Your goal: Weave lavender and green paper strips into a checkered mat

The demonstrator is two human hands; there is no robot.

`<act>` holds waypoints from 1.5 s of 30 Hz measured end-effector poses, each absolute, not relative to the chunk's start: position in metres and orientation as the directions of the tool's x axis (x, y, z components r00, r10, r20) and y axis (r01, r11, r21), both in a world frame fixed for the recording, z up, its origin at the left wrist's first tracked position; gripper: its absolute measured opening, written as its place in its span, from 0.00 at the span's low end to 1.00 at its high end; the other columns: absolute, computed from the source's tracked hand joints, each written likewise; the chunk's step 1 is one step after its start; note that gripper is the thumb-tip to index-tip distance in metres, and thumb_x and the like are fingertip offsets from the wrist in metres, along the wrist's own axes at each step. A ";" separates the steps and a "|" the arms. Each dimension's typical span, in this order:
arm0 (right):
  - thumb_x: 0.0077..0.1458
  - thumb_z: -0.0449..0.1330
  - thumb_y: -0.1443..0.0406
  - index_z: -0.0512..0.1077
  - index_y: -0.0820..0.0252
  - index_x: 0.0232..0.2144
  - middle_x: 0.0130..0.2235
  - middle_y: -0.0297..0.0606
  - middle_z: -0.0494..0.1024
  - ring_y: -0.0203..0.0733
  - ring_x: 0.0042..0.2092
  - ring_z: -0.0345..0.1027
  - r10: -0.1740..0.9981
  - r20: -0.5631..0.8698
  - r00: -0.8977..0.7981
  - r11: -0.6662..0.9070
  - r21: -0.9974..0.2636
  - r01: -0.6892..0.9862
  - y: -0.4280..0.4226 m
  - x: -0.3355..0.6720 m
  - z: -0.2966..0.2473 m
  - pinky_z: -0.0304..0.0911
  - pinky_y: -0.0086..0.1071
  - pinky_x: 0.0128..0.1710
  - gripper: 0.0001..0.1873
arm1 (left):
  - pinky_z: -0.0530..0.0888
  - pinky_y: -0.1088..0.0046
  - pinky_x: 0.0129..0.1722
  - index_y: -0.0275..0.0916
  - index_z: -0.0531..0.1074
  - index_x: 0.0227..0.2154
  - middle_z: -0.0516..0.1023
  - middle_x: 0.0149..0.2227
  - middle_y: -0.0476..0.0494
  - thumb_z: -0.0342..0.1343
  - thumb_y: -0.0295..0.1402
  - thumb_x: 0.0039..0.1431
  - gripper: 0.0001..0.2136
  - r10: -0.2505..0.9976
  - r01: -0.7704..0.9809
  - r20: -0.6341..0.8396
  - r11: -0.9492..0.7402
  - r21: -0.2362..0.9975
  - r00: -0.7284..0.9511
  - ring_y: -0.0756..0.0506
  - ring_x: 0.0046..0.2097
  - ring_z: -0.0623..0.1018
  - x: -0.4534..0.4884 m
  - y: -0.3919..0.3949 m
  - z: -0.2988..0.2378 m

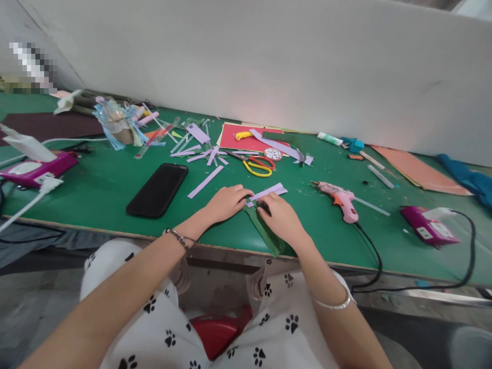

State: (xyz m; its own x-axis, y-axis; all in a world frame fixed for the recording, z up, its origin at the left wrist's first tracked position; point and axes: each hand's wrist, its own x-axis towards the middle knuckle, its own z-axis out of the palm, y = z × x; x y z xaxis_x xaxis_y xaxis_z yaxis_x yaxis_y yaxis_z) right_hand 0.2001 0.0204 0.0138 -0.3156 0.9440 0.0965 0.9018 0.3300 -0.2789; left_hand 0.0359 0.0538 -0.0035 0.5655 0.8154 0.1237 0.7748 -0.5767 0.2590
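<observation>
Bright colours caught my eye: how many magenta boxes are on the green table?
2. The left magenta box lies near the picture's left edge; the right magenta box, right of the glue gun. More could be off-frame.

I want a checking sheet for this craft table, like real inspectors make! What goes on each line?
Surface: green table, dotted with paper scraps.
Job's things: lilac strips and green paper, at the table's near edge.
Clutter: black phone, pink glue gun, scissors, red card, loose cut strips.
Grippers: left hand has its fingers curled on the lilac strips. Right hand is on the green paper. Whether either grips firmly cannot be told.
Cables: black cable runs from the glue gun over the edge. White cable lies at left.
Surroundings: white board behind the table, paw-print clothing on the lap.
</observation>
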 end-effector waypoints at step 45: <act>0.45 0.59 0.64 0.64 0.60 0.26 0.24 0.31 0.75 0.33 0.26 0.72 0.955 0.231 -0.185 0.272 -0.933 0.237 0.039 0.197 0.082 0.62 0.26 0.25 0.07 | 0.71 0.71 0.38 0.35 0.68 0.38 0.72 0.31 0.46 0.43 0.24 0.56 0.11 0.854 0.576 0.407 -0.519 0.631 0.324 0.48 0.34 0.73 0.030 0.059 -0.013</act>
State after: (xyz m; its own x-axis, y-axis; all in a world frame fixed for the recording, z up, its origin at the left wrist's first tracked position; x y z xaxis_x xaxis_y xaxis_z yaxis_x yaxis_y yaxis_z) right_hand 0.1968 0.0386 0.0815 -0.1855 0.9550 0.2314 0.2373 0.2721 -0.9326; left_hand 0.0304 0.0588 -0.0126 0.3240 0.8540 0.4070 0.5765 -0.5193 0.6308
